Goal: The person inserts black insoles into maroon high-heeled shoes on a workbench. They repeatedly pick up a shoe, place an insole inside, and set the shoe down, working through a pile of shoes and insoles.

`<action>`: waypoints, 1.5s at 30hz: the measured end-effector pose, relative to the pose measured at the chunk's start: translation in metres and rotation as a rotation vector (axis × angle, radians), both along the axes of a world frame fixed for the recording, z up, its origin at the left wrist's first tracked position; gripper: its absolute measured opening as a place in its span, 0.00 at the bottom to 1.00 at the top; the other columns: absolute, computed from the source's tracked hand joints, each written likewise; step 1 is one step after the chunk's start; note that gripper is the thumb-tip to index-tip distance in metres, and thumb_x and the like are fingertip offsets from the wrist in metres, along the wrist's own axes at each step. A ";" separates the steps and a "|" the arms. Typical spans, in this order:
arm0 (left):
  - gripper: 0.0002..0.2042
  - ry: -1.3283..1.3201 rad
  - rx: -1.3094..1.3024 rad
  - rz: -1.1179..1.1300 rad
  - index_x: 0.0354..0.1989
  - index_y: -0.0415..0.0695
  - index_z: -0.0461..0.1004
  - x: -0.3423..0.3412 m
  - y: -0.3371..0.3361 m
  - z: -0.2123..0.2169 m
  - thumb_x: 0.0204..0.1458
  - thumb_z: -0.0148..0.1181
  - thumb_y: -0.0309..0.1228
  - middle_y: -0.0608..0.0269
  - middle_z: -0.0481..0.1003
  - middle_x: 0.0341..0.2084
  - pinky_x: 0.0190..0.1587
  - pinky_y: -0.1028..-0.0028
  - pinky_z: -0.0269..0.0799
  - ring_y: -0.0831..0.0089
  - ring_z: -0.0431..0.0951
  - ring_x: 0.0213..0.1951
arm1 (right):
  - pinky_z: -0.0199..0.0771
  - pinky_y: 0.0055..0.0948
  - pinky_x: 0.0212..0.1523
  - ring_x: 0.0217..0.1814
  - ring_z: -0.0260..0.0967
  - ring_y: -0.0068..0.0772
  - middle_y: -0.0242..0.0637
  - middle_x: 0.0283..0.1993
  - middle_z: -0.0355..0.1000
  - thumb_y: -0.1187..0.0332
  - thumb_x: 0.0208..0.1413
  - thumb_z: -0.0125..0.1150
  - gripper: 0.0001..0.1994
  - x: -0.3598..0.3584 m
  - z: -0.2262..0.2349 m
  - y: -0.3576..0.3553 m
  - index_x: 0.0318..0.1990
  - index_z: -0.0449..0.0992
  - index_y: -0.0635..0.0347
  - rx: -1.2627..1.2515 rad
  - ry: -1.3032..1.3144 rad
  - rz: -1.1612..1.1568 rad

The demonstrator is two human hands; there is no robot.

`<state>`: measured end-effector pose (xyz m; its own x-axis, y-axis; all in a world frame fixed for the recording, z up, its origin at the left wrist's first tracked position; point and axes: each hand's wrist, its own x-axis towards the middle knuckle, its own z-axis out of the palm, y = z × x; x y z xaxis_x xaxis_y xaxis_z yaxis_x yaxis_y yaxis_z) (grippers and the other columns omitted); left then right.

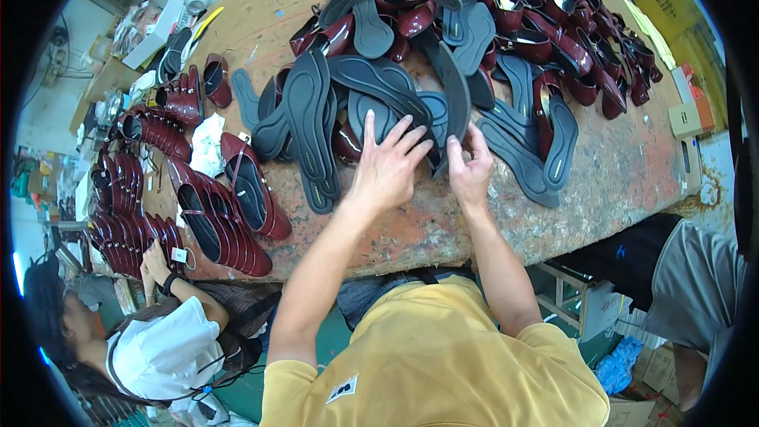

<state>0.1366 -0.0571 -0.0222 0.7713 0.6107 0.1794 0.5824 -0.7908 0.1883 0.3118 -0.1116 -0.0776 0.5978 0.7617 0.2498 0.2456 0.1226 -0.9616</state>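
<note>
The curved dark-grey insole (458, 95) stands tipped up on its edge at the right side of the insole pile (308, 111), near the middle of the workbench (411, 237). My right hand (472, 164) has its near end, pinched between the thumb on one side and the bent fingers on the other. My left hand (387, 162) is open, its fingers spread and pointing away from me, the tips resting on insoles in the pile; it grasps nothing that I can see, though I cannot tell how firmly it presses.

Around my hands the insoles overlap at all angles, with burgundy patent shoes showing between them. Just to the right of the pile, a loose insole (561, 142) leans by a burgundy shoe (545, 107). Beyond, at the far right, lies a heap of glossy burgundy shoes (585, 39).

To my left, a row of strapped burgundy shoes (225, 221) lies side by side near the bench edge, with crumpled white paper (208, 146) behind it. Farther left, a co-worker in a white top (170, 352) has a hand (156, 262) at another row of shoes (126, 233).
</note>
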 end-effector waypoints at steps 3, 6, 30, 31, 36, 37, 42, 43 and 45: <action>0.31 0.035 0.021 -0.046 0.66 0.55 0.79 -0.006 0.014 -0.016 0.50 0.62 0.22 0.66 0.71 0.72 0.77 0.22 0.35 0.60 0.63 0.77 | 0.76 0.22 0.45 0.43 0.75 0.16 0.31 0.43 0.81 0.74 0.71 0.59 0.09 0.014 -0.003 0.003 0.53 0.79 0.68 -0.010 0.210 -0.132; 0.28 0.091 0.038 -0.018 0.64 0.54 0.80 -0.008 0.012 -0.021 0.51 0.63 0.24 0.66 0.72 0.71 0.76 0.21 0.38 0.60 0.64 0.76 | 0.73 0.23 0.38 0.32 0.71 0.21 0.30 0.38 0.80 0.72 0.75 0.54 0.08 0.022 -0.007 0.002 0.50 0.78 0.66 0.188 0.452 -0.267; 0.33 -0.232 0.107 -0.172 0.68 0.56 0.67 0.165 0.139 0.001 0.51 0.66 0.24 0.58 0.71 0.65 0.73 0.40 0.63 0.50 0.73 0.68 | 0.74 0.35 0.55 0.52 0.74 0.28 0.37 0.49 0.77 0.75 0.66 0.64 0.14 0.076 0.006 -0.133 0.55 0.71 0.59 -0.398 -0.062 0.419; 0.34 -0.522 -0.056 -0.127 0.69 0.53 0.66 0.151 0.137 0.030 0.49 0.66 0.23 0.55 0.72 0.63 0.73 0.45 0.66 0.48 0.73 0.67 | 0.74 0.35 0.53 0.50 0.73 0.28 0.36 0.48 0.75 0.73 0.64 0.68 0.16 0.076 0.003 -0.131 0.55 0.70 0.58 -0.383 -0.019 0.383; 0.45 -1.530 -0.951 -0.106 0.77 0.46 0.58 0.002 0.063 0.085 0.45 0.67 0.29 0.41 0.62 0.76 0.74 0.47 0.66 0.46 0.70 0.71 | 0.67 0.23 0.41 0.40 0.64 0.19 0.28 0.41 0.66 0.73 0.58 0.75 0.23 0.063 -0.003 -0.110 0.51 0.63 0.54 -0.142 0.264 0.243; 0.48 -1.579 -1.103 -0.153 0.80 0.46 0.56 -0.027 0.041 0.086 0.44 0.66 0.32 0.39 0.57 0.79 0.76 0.47 0.64 0.45 0.68 0.73 | 0.65 0.21 0.38 0.38 0.64 0.18 0.27 0.41 0.65 0.75 0.60 0.73 0.22 0.067 -0.014 -0.105 0.50 0.62 0.54 -0.055 0.237 0.211; 0.36 -1.526 -1.798 0.202 0.78 0.34 0.61 -0.125 -0.020 -0.030 0.60 0.53 0.34 0.46 0.72 0.70 0.76 0.56 0.62 0.56 0.73 0.70 | 0.62 0.21 0.28 0.26 0.60 0.16 0.25 0.30 0.65 0.70 0.70 0.64 0.13 0.081 -0.027 -0.083 0.53 0.65 0.53 -0.089 0.484 0.188; 0.28 -1.359 -1.616 0.501 0.71 0.32 0.70 -0.109 -0.029 -0.041 0.64 0.53 0.33 0.47 0.78 0.64 0.71 0.57 0.70 0.57 0.77 0.65 | 0.61 0.20 0.28 0.27 0.59 0.15 0.24 0.31 0.65 0.69 0.70 0.65 0.14 0.080 -0.025 -0.080 0.53 0.65 0.53 -0.123 0.490 0.201; 0.16 -0.651 -0.844 0.558 0.63 0.34 0.78 -0.110 -0.043 -0.067 0.70 0.57 0.26 0.48 0.80 0.59 0.62 0.67 0.78 0.66 0.83 0.57 | 0.61 0.20 0.29 0.27 0.59 0.14 0.24 0.33 0.65 0.69 0.69 0.66 0.15 0.072 -0.021 -0.076 0.54 0.65 0.53 -0.163 0.419 0.238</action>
